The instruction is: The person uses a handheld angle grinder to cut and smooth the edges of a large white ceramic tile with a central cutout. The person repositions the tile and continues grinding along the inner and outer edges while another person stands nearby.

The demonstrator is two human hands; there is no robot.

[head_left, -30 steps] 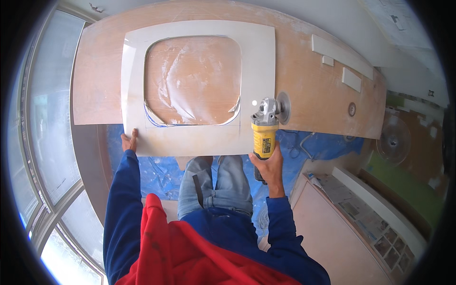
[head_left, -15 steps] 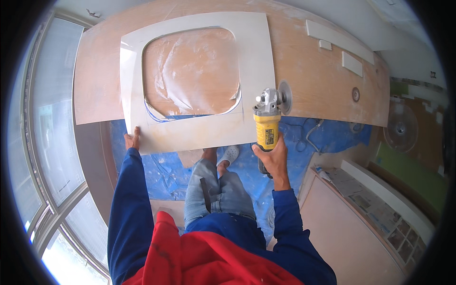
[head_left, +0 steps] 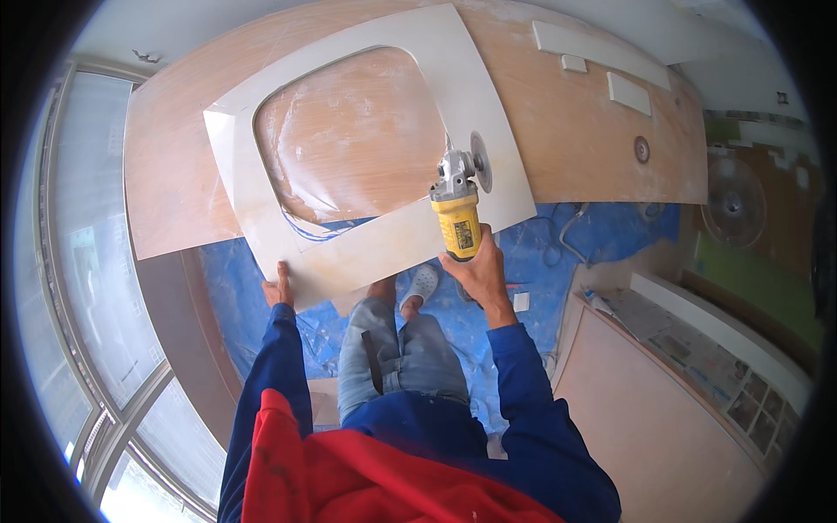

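Note:
A white panel [head_left: 375, 264] with a large rounded cutout lies turned at an angle on a dusty wooden board [head_left: 187, 179], its near edge jutting out past the board. My left hand [head_left: 279, 286] grips the panel's near left corner, thumb on top and the other fingers hidden beneath. In my right hand [head_left: 481, 268] is a yellow angle grinder [head_left: 456, 213], held by its body with the head pointing away from me. Its thin disc [head_left: 481, 162] stands upright above the panel, right of the cutout. Blue pencil marks show near the cutout's lower left corner.
White offcuts [head_left: 629, 93] and a small round disc [head_left: 642, 149] lie on the board's right part. Blue sheeting [head_left: 540, 248] covers the floor, with a cable [head_left: 571, 240] on it. A cabinet [head_left: 645, 392] stands at the right, windows [head_left: 105, 227] at the left.
The panel has turned counterclockwise, its left corner coming nearer to me with my left hand on it. My right hand has moved the grinder left, over the panel.

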